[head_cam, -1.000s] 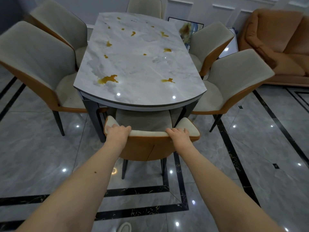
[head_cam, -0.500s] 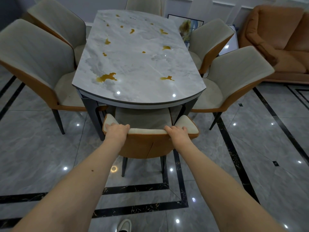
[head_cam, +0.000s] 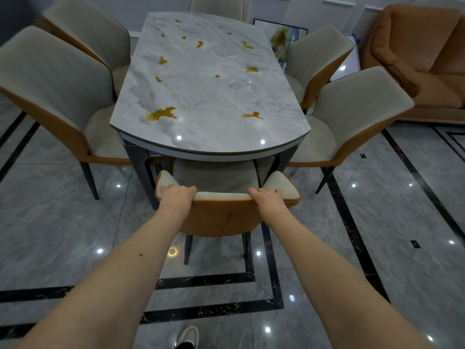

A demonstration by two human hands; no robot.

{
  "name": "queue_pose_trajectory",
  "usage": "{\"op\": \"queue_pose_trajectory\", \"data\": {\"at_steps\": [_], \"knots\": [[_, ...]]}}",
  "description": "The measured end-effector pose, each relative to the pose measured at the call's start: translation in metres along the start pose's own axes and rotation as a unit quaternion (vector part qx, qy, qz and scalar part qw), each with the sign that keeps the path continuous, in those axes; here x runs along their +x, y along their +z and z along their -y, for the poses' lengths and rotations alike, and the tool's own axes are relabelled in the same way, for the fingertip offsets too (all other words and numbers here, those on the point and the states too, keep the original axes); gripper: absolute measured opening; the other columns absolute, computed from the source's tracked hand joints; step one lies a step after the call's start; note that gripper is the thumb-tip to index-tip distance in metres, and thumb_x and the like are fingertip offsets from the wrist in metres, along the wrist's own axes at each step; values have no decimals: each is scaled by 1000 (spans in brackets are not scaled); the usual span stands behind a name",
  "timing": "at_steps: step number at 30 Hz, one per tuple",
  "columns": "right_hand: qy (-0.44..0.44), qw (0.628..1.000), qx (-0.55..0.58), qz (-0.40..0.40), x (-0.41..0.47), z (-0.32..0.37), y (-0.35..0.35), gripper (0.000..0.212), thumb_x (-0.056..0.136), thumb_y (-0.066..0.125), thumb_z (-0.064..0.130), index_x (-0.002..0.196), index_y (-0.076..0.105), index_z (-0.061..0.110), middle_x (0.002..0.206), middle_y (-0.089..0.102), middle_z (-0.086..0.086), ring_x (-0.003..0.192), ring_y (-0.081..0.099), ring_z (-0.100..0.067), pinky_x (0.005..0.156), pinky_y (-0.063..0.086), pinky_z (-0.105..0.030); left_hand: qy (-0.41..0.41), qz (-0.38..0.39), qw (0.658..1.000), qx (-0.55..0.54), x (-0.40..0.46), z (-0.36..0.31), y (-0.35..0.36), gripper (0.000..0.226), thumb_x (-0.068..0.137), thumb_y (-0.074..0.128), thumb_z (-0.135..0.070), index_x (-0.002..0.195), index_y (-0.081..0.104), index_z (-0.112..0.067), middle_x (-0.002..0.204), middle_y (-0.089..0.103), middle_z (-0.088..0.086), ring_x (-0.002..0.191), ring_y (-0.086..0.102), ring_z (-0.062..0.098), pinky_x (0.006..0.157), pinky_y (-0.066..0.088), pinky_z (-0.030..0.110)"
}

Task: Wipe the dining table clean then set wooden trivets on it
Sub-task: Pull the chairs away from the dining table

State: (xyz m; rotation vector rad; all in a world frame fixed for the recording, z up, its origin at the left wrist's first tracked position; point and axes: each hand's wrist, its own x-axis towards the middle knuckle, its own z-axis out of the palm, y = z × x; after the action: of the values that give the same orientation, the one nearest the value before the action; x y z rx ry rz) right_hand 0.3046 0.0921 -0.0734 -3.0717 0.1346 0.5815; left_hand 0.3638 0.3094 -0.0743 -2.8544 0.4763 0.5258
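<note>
With both hands, left hand (head_cam: 179,195) and right hand (head_cam: 267,197), curled over the chair (head_cam: 227,212) backrest, pull evenly straight back, clearing access to the stained worktop (head_cam: 211,96) beyond them.

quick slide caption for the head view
Both hands, left hand and right hand, grip the near chair at a marble table spotted with amber spills.

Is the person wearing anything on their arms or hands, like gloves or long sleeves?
No. Both forearms are bare as far as the picture shows, with no sleeves in view. The left hand and right hand have no gloves, and no rings, watch or bracelet show. The left forearm has one small dark spot.
</note>
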Motion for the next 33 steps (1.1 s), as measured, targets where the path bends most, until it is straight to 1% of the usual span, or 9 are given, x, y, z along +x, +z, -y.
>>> {"op": "queue_pose_trajectory", "data": {"at_steps": [4, 8, 11, 17, 22, 26, 33], "knots": [[1, 1000, -5, -3, 0, 1, 1, 56, 84, 62, 8, 130, 35, 26, 123, 53, -5, 119, 47, -29, 106, 27, -49, 1, -5, 1000, 1, -1, 1, 0, 29, 90, 59, -20, 115, 44, -24, 99, 60, 3, 103, 55, 28, 98, 38, 49], [5, 1000, -12, -2, 0, 3, 2, 54, 85, 61, 9, 129, 35, 26, 121, 54, -6, 118, 47, -29, 104, 28, -49, 0, 3, 1000, 4, 0, 1, -1, 30, 90, 59, -21, 116, 43, -24, 92, 56, 2, 103, 55, 28, 97, 38, 49], [5, 1000, -9, -10, -2, 3, 4, 49, 86, 60, 9, 127, 37, 26, 120, 54, -6, 117, 48, -29, 104, 28, -49, 5, 6, 1000, 5, 1, 2, -2, 31, 90, 59, -22, 117, 43, -24, 101, 60, 3, 105, 55, 28, 98, 38, 50], [7, 1000, -9, -4, -3, 4, 2, 49, 87, 58, 9, 128, 37, 25, 119, 54, -6, 117, 48, -30, 104, 28, -49, 21, 4, 1000, 6, 2, 6, 0, 31, 90, 59, -21, 117, 43, -24, 104, 61, 4, 105, 56, 28, 96, 40, 49], [9, 1000, -7, -2, -5, 10, 3, 48, 87, 58, 8, 126, 37, 25, 117, 54, -6, 115, 49, -30, 103, 29, -49, 19, 11, 1000, 16, 3, 11, 1, 30, 89, 61, -23, 113, 43, -24, 94, 57, 2, 102, 56, 28, 95, 41, 48], [3, 1000, -5, -3, -7, 13, 4, 51, 85, 61, 9, 126, 37, 25, 117, 54, -6, 114, 49, -29, 102, 30, -49, 18, 1, 1000, 17, 0, 15, 2, 27, 90, 58, -23, 112, 44, -25, 104, 61, 3, 106, 54, 27, 97, 40, 47], [0, 1000, 1, -2, -7, 11, 4, 56, 84, 63, 10, 129, 36, 27, 119, 53, -4, 116, 48, -29, 103, 29, -50, 13, 9, 1000, 17, -2, 13, -2, 26, 91, 57, -23, 113, 44, -24, 109, 60, 4, 108, 51, 28, 96, 39, 46]]}}
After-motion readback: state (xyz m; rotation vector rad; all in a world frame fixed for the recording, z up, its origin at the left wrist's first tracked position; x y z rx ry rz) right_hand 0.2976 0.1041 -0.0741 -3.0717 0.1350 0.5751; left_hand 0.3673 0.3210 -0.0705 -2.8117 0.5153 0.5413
